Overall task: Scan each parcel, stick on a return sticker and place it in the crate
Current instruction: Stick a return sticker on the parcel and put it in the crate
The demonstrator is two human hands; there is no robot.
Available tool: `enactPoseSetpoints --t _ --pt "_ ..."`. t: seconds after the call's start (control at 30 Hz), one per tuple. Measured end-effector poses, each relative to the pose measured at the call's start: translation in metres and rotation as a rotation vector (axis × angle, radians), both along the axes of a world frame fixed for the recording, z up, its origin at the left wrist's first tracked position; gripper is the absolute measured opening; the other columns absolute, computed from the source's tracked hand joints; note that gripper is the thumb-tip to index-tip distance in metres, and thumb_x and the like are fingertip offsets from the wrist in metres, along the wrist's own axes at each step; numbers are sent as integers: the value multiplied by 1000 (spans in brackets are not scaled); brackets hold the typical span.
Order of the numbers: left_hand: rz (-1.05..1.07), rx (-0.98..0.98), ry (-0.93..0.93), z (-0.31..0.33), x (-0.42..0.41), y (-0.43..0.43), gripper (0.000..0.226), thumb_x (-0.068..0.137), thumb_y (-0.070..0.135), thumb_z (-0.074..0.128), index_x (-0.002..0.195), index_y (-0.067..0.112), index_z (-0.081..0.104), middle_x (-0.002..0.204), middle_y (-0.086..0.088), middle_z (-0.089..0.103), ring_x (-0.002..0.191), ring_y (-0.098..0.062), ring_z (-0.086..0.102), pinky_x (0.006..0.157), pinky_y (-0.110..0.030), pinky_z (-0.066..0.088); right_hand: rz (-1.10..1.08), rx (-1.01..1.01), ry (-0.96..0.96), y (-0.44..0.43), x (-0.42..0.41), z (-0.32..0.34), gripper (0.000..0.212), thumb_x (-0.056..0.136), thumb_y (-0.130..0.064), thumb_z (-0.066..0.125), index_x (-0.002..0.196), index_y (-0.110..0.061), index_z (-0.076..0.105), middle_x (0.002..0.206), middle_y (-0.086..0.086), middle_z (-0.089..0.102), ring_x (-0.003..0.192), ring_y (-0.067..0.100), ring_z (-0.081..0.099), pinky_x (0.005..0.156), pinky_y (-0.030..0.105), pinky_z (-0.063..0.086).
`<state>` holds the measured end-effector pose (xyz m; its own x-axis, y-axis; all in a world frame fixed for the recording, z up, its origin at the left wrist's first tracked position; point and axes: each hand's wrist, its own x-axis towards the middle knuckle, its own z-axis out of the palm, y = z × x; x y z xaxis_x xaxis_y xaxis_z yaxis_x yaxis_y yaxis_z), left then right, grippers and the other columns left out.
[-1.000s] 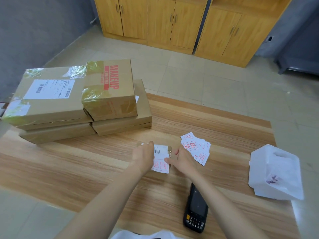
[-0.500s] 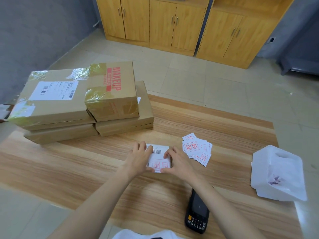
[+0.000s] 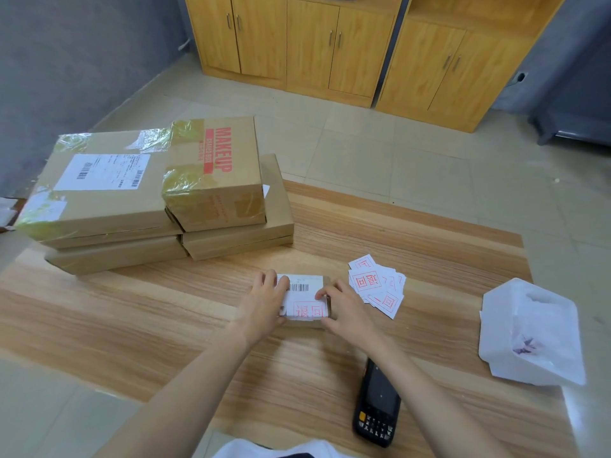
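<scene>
Spanning tiled floor, wooden table faces yellow cabinets.

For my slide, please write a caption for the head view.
Both hands, left hand and right hand, press a return sticker onto a small parcel.

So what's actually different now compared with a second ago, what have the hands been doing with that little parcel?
The small parcel was tipped up between both hands; it now lies flat on the table. The left hand presses its left side, and the right hand smooths the red return sticker on its label. The loose stickers, scanner, stacked boxes and white bag stayed put.
</scene>
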<state>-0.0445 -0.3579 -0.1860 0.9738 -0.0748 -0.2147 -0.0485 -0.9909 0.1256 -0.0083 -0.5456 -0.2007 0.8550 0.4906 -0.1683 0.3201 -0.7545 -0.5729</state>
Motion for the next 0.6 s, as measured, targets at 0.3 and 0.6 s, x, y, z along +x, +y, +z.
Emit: enactPoseSetpoints --t 0.3,0.6 --pt "343 -376 189 -2 -2 7 101 79 23 71 149 17 -2 140 -21 30 122 -38 46 99 -41 42 -106 203 329 3 -8 6 97 69 -4 72 147 -25 19 105 -28 46 86 11 57 86 39 51" --pt "453 -482 -4 22 -27 36 82 74 21 73 139 18 25 125 -11 45 115 -32 51 92 -38 44 -87 246 275 44 -9 10 90 62 -29 61 139 -49 20 127 -7 53 104 16 60 88 40 52"
